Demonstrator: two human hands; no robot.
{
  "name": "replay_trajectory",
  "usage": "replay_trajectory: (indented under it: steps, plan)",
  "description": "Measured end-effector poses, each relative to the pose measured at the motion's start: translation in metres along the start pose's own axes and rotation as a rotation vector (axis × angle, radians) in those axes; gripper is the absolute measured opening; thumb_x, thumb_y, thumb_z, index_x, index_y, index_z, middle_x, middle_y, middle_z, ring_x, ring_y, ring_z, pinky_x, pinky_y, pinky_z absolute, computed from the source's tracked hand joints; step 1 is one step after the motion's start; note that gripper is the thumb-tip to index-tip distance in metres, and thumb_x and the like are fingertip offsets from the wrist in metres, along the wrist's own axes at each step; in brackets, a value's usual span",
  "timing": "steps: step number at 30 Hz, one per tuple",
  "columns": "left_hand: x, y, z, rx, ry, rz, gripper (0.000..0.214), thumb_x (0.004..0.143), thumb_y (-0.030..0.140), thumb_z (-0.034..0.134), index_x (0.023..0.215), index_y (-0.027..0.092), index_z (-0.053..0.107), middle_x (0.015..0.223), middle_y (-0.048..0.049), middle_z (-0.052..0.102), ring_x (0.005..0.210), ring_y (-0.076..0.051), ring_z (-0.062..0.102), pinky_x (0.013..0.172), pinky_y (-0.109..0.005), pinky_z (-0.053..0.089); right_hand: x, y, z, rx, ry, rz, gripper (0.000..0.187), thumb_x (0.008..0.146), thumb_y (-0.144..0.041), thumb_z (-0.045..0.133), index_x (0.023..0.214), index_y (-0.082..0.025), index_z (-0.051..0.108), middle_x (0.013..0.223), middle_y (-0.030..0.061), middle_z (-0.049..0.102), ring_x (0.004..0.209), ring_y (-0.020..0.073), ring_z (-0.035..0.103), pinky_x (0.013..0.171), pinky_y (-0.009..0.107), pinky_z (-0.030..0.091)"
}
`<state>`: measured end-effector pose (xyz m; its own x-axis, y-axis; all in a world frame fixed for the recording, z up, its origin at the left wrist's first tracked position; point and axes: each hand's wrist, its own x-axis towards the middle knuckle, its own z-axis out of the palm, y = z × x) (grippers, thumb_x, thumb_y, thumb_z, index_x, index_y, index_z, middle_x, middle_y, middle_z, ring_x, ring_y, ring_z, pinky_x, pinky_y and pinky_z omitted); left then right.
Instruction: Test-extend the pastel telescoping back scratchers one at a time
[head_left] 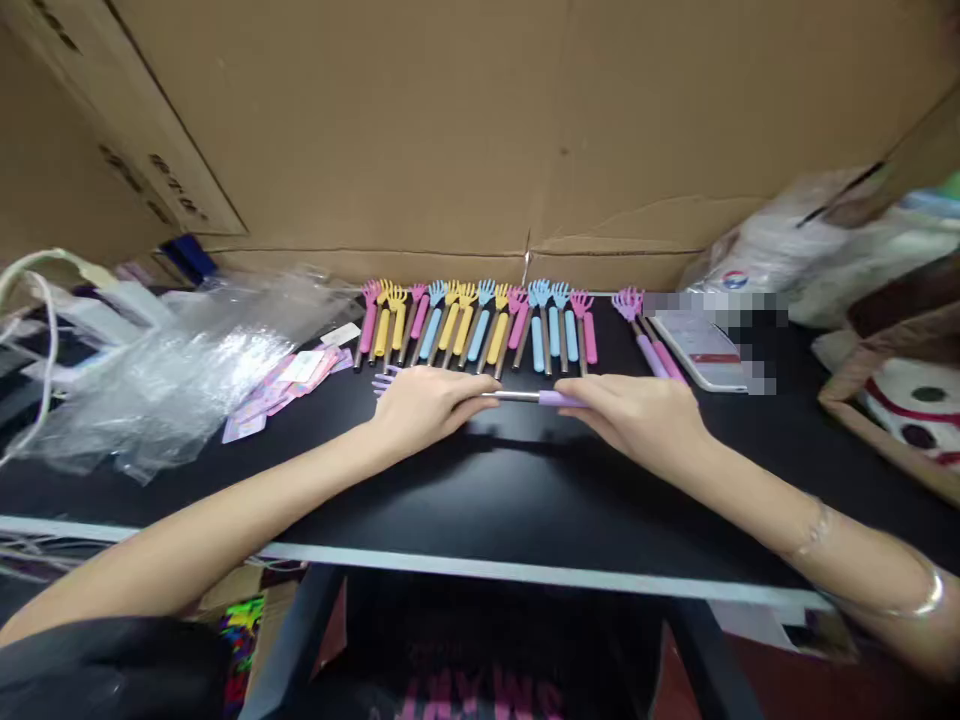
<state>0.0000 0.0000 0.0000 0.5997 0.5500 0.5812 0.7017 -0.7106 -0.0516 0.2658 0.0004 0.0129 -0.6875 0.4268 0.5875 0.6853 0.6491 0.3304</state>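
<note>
A purple telescopic back scratcher point(525, 397) lies crosswise over the black table point(480, 500), held at both ends. My left hand point(427, 402) is closed around the end with the small purple claw head, which pokes out to its left. My right hand point(641, 412) grips the purple handle end. The metal rod shows between the two hands. Just behind them lies a row of several back scratchers point(480, 325) in pink, yellow and blue, heads pointing away from me. Two more pink ones point(646, 335) lie to the right of the row.
Crumpled clear plastic bags point(180, 375) and pink paper cards point(289, 385) lie at left. White cables point(37, 300) hang at far left. A phone point(701, 350) rests right of the scratchers. Cardboard point(480, 130) walls the back. Bags and a box point(900, 400) crowd the right.
</note>
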Motion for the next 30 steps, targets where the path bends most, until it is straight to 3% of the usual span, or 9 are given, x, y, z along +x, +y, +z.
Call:
replay_trajectory:
  steps: [5,11,16,22,30]
  plan:
    - [-0.002,0.002,-0.003,0.093,0.043,0.014,0.036,0.1,0.042,0.041,0.095,0.023,0.072,0.077,0.0012,0.075,0.061,-0.01,0.067,0.048,-0.021,0.035,-0.001,0.007,0.002,0.229,-0.179,0.058,0.033,0.098,-0.044,0.042,0.101,-0.023,0.068,0.084,0.001,0.077,0.067,0.0134,0.07,0.052,0.022,0.037]
    - [-0.001,0.001,-0.008,0.228,0.112,0.135,0.034,0.1,0.04,0.043,0.091,0.023,0.072,0.059,0.0021,0.065,0.05,-0.01,0.059,0.045,-0.024,0.029,0.004,0.007,-0.001,0.558,-0.438,0.194,0.033,0.097,-0.044,0.041,0.108,-0.023,0.065,0.083,0.0013,0.074,0.062,0.0139,0.065,0.057,0.023,0.038]
    - [0.0,0.001,-0.008,0.226,0.086,0.148,0.031,0.099,0.04,0.045,0.094,0.023,0.07,0.063,0.0027,0.067,0.053,-0.01,0.06,0.047,-0.024,0.031,0.007,0.007,-0.002,0.709,-0.574,0.274,0.039,0.096,-0.049,0.038,0.105,-0.022,0.066,0.081,0.0028,0.072,0.069,0.0162,0.065,0.063,0.025,0.039]
    - [0.001,0.004,-0.006,0.192,-0.047,0.073,0.028,0.098,0.033,0.043,0.098,0.021,0.068,0.071,-0.0008,0.068,0.063,-0.014,0.063,0.048,-0.024,0.032,0.004,0.008,0.001,0.524,-0.54,0.292,0.038,0.096,-0.049,0.038,0.104,-0.025,0.066,0.084,0.0031,0.073,0.068,0.0168,0.065,0.059,0.025,0.037]
    - [0.005,-0.001,-0.014,0.142,-0.202,0.035,0.027,0.093,0.031,0.051,0.116,0.021,0.061,0.089,-0.0033,0.07,0.079,-0.018,0.066,0.059,-0.026,0.041,0.006,0.026,0.003,0.409,-0.445,0.17,0.033,0.095,-0.044,0.041,0.104,-0.023,0.065,0.083,0.0025,0.074,0.067,0.0153,0.066,0.058,0.024,0.038]
